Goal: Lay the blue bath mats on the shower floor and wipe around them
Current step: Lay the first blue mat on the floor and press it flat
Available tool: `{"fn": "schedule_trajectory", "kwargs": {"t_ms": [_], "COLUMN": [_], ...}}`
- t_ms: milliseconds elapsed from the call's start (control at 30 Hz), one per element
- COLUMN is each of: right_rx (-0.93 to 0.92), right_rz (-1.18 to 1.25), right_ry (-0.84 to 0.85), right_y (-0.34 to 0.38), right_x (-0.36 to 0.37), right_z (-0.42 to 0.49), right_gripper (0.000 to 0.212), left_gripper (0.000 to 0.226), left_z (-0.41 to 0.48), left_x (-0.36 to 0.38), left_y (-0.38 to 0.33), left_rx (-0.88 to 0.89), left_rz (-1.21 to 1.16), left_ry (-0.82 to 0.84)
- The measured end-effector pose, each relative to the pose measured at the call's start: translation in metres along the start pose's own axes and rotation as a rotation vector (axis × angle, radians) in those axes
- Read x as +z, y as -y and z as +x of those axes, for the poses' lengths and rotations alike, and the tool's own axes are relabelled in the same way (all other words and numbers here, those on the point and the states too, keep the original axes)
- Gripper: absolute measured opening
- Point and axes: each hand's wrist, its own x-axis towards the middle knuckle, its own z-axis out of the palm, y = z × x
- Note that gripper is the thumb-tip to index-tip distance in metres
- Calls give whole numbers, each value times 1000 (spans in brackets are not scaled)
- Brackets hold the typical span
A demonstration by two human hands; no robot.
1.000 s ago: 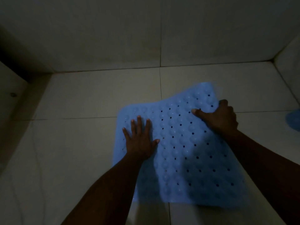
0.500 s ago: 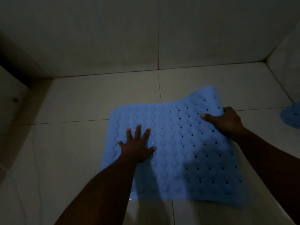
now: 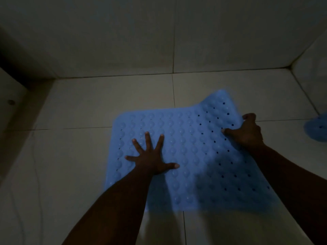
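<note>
The left hand lies flat with fingers spread wide, pressing down on the blue bath mat. The right hand curls around the mat's right edge and pinches it, so the far right corner is lifted off the shower floor. Bare tiles show between the mat and the walls. The mat is bumpy with small holes. Another blue mat peeks in by the right wall.
</note>
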Motion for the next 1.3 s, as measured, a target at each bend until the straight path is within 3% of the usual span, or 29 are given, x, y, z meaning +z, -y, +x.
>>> {"fn": "schedule_trajectory", "kwargs": {"t_ms": [100, 167, 333, 433, 567, 667, 767, 900, 1067, 1167, 1300], "right_rx": [16, 61, 102, 94, 3, -67, -56, 33, 40, 20, -35], "right_rz": [-160, -167, 70, 87, 20, -29, -71, -170, -89, -89, -95], "right_ry": [-108, -50, 133, 178, 14, -204, -302, -197, -116, -123, -222], "right_y": [-1, -1, -1, -2, -9, -15, -17, -25, -34, -32, -34], "right_x": [-1, -7, -21, -23, -17, -17, -21, -25, -22, -19, -18], "right_z": [5, 9, 13, 9, 2, 1, 5, 12, 9, 7, 13], "right_gripper": [101, 106, 85, 68, 67, 81, 88, 68, 52, 52, 69], "left_gripper": [135, 135, 135, 136, 135, 134, 133, 130, 114, 109, 110], "left_z": [7, 8, 8, 8, 7, 6, 4, 2, -6, -10, -7], "left_x": [-8, -9, -7, -7, -7, -6, -2, 0, 9, 17, 20], "left_y": [3, 4, 3, 3, 6, 8, 8, 6, 0, -2, -7], "left_rx": [7, 10, 8, 12, 12, 19, 7, 10, 57, 58, 23], "left_rz": [1, 5, 4, 5, 19, 24, 41, 62, 124, 126, 116], "left_ry": [0, -1, -1, -8, -13, -25, -44, -65, -104, -90, -75]}}
